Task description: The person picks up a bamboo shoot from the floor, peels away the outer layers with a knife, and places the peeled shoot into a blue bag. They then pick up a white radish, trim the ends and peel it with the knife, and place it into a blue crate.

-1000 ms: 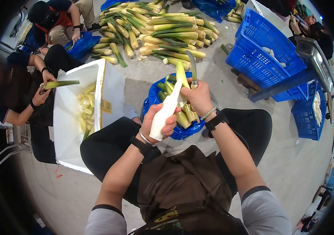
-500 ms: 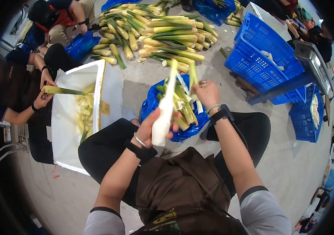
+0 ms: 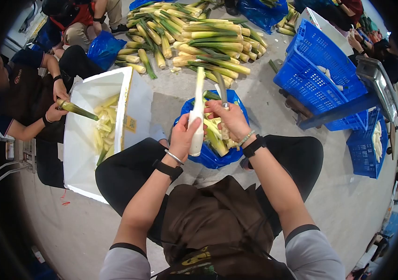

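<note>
My left hand (image 3: 183, 139) is wrapped round a water bamboo shoot (image 3: 196, 140), peeled white at its thick lower end and pale green toward its upright tip. Just to the right, my right hand (image 3: 231, 120) grips the handle of a sickle (image 3: 221, 86), whose curved blade points up close beside the shoot's tip. The blade and shoot look slightly apart. Below both hands, a blue plastic bag (image 3: 215, 161) on the floor between my knees holds green and pale husks (image 3: 216, 141).
A heap of unpeeled shoots (image 3: 208, 35) lies ahead. To the left, a white foam box (image 3: 80, 172) holds peelings, and a co-worker's hands (image 3: 59, 102) hold another shoot over it. Blue crates (image 3: 304, 65) and a metal-topped scale (image 3: 376, 88) stand to the right.
The yellow-green husk strip at my right hand has gone from it, and the sickle now shows clearly there. My right hand has moved left and down, closer to the shoot.
</note>
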Demonstrator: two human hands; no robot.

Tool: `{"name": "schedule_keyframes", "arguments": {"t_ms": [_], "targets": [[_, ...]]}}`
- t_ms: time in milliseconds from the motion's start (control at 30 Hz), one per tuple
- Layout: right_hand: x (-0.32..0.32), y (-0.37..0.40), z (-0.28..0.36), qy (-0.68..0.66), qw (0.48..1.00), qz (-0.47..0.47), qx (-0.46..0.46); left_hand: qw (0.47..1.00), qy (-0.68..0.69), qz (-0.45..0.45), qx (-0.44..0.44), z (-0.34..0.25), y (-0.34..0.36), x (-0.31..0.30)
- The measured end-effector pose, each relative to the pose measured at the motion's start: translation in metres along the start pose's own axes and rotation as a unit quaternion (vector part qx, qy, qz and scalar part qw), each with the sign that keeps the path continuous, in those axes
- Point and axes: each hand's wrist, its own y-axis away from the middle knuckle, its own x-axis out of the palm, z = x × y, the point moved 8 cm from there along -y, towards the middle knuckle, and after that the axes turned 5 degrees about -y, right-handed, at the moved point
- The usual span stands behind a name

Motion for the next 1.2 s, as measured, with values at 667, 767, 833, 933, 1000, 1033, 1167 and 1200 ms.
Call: {"name": "schedule_keyframes", "arguments": {"t_ms": [667, 767, 833, 933, 1000, 1033, 1167, 1200], "targets": [[-0.021, 0.024, 0.049, 0.350, 0.908, -0.111, -0.201, 0.998, 0.045, 0.046, -0.001, -0.009, 0.002, 0.006], [-0.004, 0.032, 0.059, 0.463, 0.850, -0.084, -0.236, 0.990, 0.095, 0.092, -0.041, -0.013, 0.011, 0.020], [0.002, 0.031, 0.053, 0.489, 0.837, -0.077, -0.234, 0.984, 0.101, 0.130, -0.063, -0.009, 0.013, 0.026], [0.004, 0.031, 0.049, 0.515, 0.823, -0.068, -0.230, 0.981, 0.066, 0.172, -0.068, -0.006, 0.017, 0.033], [0.004, 0.030, 0.046, 0.528, 0.819, -0.062, -0.217, 0.984, 0.004, 0.157, -0.081, 0.001, 0.018, 0.029], [0.002, 0.028, 0.044, 0.535, 0.817, -0.058, -0.206, 0.984, -0.027, 0.150, -0.087, 0.004, 0.018, 0.027], [-0.007, 0.017, 0.022, 0.484, 0.858, -0.027, -0.172, 0.985, -0.049, 0.143, -0.084, 0.008, 0.019, 0.024], [-0.010, 0.014, 0.012, 0.514, 0.845, -0.023, -0.145, 0.985, -0.052, 0.144, -0.076, 0.005, 0.020, 0.022]]}}
